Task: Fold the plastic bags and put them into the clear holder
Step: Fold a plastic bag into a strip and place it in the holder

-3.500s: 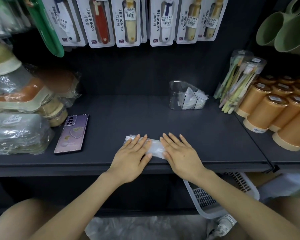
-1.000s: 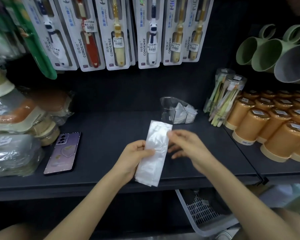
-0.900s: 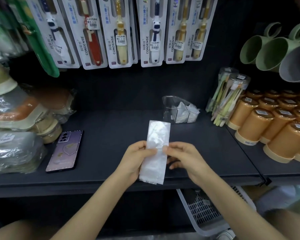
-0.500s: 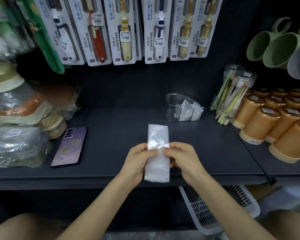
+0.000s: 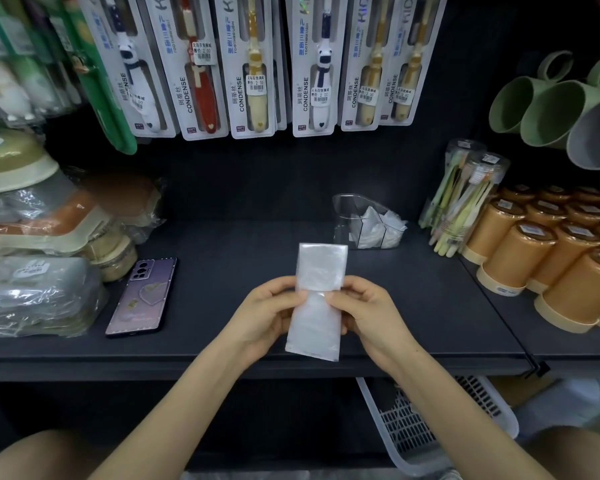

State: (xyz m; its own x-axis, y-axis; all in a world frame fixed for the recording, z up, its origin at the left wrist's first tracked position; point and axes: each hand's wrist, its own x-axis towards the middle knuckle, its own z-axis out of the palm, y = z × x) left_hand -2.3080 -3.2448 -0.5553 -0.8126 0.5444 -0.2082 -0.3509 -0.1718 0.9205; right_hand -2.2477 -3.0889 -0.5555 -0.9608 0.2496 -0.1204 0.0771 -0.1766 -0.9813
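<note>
Dark shop shelf (image 5: 239, 244), with toothbrush packs (image 5: 253, 64) hanging behind it. Over its front edge both hands hold one plastic bag (image 5: 314, 323), already flattened into a long narrow strip pointing away from the person. The left hand (image 5: 267, 313) pinches the strip's left edge at mid-length, thumb on top, and the right hand (image 5: 368, 313) does likewise on the right edge. Each grip is closed on the film, thumbs nearly meeting. Half the strip stands beyond the grip and half hangs below it. The clear holder (image 5: 347, 216) sits beyond the grip, somewhat to its right and well apart, with folded bags (image 5: 378, 226) inside. Folding looks midway. The next move probably calls for doubling the strip across the pinched line without letting the slippery film slide.
</note>
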